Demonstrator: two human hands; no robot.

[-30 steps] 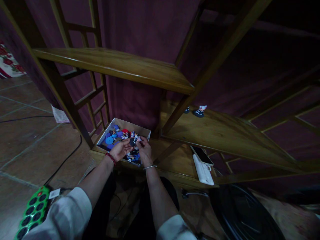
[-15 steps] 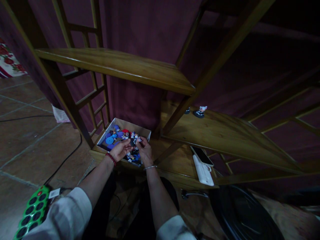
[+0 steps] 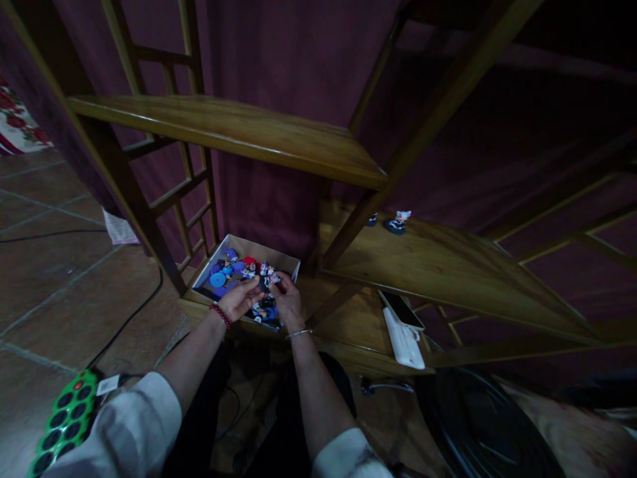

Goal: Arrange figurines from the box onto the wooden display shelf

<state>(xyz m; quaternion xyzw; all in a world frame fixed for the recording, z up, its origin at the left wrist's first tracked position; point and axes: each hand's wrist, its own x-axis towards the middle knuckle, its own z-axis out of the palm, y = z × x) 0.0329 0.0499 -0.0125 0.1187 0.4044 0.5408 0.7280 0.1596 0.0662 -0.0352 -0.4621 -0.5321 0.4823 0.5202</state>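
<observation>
An open box [image 3: 273, 251] on the lowest wooden shelf holds several small figurines in blue, purple, red and white. Above the box, my left hand [image 3: 241, 298] and my right hand [image 3: 288, 300] pinch a small figurine [image 3: 264, 283] with a dark base between them. My left fingers are at its base, and my right fingers are at its white and pink upper part. A similar figurine [image 3: 397, 222] stands on the middle shelf to the right, with another [image 3: 372, 220] partly hidden behind a wooden post.
A phone [image 3: 402, 309] and a white object [image 3: 404, 342] lie at the right of the lowest shelf. An upper shelf [image 3: 229, 133] juts out above the box. A green power strip [image 3: 67, 425] lies on the floor, lower left.
</observation>
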